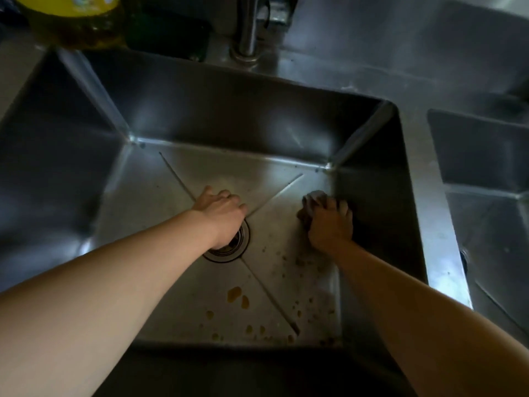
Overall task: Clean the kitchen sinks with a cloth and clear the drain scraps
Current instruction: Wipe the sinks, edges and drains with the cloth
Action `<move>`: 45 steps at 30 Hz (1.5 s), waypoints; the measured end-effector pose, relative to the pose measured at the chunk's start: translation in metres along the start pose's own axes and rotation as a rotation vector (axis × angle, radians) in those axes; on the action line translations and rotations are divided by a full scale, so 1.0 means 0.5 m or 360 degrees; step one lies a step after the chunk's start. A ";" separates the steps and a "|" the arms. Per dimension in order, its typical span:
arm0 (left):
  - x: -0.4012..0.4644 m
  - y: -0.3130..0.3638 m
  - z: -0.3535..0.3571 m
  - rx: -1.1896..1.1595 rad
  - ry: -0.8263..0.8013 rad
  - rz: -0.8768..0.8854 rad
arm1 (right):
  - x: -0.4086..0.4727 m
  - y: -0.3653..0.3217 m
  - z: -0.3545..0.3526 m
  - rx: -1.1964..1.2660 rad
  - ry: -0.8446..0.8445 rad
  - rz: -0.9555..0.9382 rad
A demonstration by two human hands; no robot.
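Hands both down in main sink (pixel 229 116): right hand (pixel 329 224) grips bunched cloth (pixel 310 200) against sink's right wall, left hand (pixel 220 213) loosely curled, empty, over drain strainer (pixel 229 250). Scraps (pixel 303 285) and yellow drips (pixel 234 293) nearer the body remain; second sink (pixel 486 156) right of the right hand not started.

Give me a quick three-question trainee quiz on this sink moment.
1. True or false: the right hand grips the cloth near the sink's right wall.
2. Where is the left hand? A) on the faucet B) over the drain C) in the second sink
3. Fill in: yellowish scraps lie on the sink floor on the ___ side of the drain, toward the person.

Key: 1 true; 2 B; 3 near.
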State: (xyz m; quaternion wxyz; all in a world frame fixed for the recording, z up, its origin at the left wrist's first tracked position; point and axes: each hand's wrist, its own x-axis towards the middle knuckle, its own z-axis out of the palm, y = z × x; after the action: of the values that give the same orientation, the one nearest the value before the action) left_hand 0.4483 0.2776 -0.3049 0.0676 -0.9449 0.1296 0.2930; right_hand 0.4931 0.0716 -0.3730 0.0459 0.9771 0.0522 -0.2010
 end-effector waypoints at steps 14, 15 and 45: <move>0.000 -0.065 0.071 0.0120 -0.0074 0.0194 | -0.048 -0.209 0.062 0.0530 -0.0168 0.0079; -0.005 -0.074 0.074 0.0122 -0.0077 0.0195 | -0.052 -0.219 0.057 0.0482 -0.0172 0.0043; -0.031 -0.071 0.097 0.0159 -0.0168 0.0248 | -0.116 -0.244 0.044 0.0738 -0.0534 0.0339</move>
State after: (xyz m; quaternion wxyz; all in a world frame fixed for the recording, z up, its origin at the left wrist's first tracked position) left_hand 0.4202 0.3249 -0.3341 0.0985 -0.9106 0.2134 0.3400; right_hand 0.4169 0.1852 -0.3782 -0.1496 0.9147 -0.1062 -0.3602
